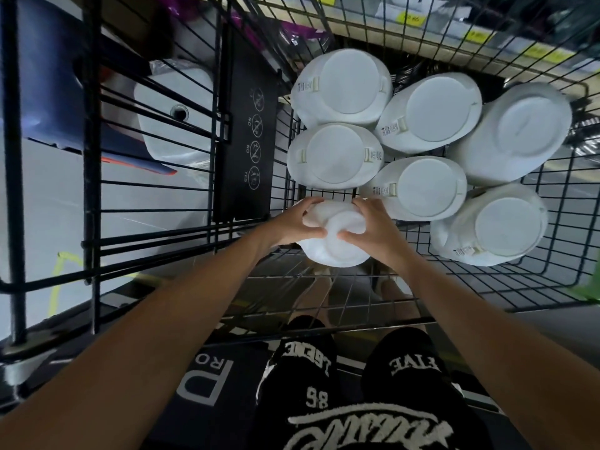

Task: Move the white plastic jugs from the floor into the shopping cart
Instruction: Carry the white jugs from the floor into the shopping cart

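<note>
left hand [293,222] + right hand [378,233] grip clamped on jug [341,253] | six jugs [336,157] in cart [242,164]

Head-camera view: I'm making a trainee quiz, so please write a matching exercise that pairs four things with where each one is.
Things
1. white plastic jug nearest the person
2. six other white plastic jugs
3. black plastic flap with white icons
4. yellow shelf labels

Places
A. beyond the black wire shopping cart, top of view
B. packed together inside the cart
C. gripped by left hand and right hand
D. upright, left of the jugs

Pairs: 1-C, 2-B, 3-D, 4-A
</note>
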{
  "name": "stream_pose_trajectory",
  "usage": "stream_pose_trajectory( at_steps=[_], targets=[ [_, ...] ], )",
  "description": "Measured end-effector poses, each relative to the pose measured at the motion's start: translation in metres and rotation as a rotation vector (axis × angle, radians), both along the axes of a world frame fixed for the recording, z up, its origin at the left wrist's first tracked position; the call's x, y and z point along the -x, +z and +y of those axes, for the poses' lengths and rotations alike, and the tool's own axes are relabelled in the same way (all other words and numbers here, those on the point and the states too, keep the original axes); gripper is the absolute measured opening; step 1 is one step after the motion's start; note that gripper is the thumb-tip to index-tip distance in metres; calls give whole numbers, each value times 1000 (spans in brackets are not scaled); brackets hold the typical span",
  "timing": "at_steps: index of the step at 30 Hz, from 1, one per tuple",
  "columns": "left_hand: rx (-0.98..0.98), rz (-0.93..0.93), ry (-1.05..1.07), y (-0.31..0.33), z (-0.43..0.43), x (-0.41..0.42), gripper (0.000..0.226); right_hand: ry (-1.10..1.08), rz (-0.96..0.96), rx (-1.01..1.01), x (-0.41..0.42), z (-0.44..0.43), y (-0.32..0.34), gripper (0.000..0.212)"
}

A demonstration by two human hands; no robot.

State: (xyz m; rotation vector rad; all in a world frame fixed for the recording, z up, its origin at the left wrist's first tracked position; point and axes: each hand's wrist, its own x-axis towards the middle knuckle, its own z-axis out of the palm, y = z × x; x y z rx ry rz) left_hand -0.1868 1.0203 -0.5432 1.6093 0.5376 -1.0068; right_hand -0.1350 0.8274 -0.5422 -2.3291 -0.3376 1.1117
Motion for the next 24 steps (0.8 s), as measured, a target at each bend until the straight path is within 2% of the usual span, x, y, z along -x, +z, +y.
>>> stream_pose_trajectory(
  at_steps=[3,6,11,14,19,24],
  targets=[
    [-41,-13,28,0,8,-6,62,-6,-11,57,-3,11,-1,68],
    [-71,-71,41,9,9,-9,58,-49,34,-10,-5,9,4,62],
    [-368,-120,-74,18,-5,-10,63,-116,90,-74,-10,-3,28,56],
    [-453,-130,-140,36,-14,-17,62,-203,171,-78,-17,-10,46,59],
    [-401,-225,-165,84,-41,-44,60,-353,168,-173,-38,-38,87,53],
    [-292,-355,-188,143,-105,-86,59,-557,122,-304,-56,-100,139,45]
  ],
)
